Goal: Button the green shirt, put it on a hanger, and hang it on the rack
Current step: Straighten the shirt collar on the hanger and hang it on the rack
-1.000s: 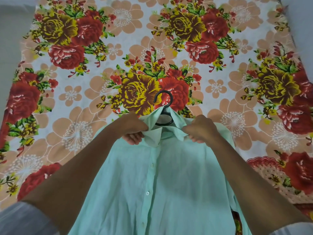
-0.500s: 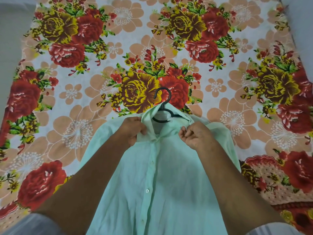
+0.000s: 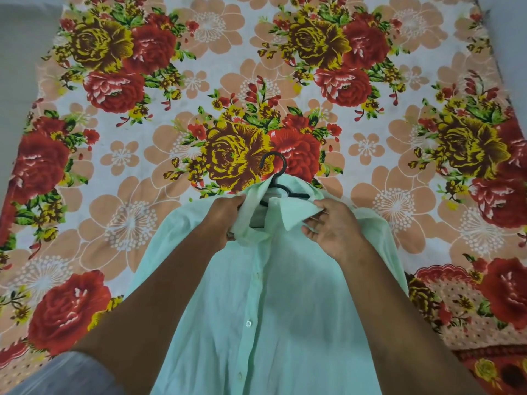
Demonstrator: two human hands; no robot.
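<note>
My left hand (image 3: 225, 216) is closed on the left collar flap, fabric bunched between thumb and fingers near the neck opening. My right hand (image 3: 332, 228) is half spread, thumb and forefinger pinching the tip of the right collar (image 3: 296, 213) point, other fingers loose over the shoulder cloth. Between the two grips sits the black hanger (image 3: 275, 181): its hook pokes out of the neck toward the far side, its shoulders tucked inside the garment, only a short stretch of bar showing on the right. The green shirt (image 3: 285, 309) lies flat, front up, on the floral bedsheet (image 3: 128, 218), collar far from me, hem running off the near edge of view. Risks, as I judge them: the collar looks open at the top, so lifting by the hook could let the neck slide sideways off one hanger arm; my left bunch may leave that collar flap folded under or creased; tugging unevenly could skew the placket. Shirt itself: pale mint, thin, slightly see-through weave, soft wrinkles across the chest, small white buttons (image 3: 248, 323) down the centre, apparently fastened where visible. No rack in view.
</note>
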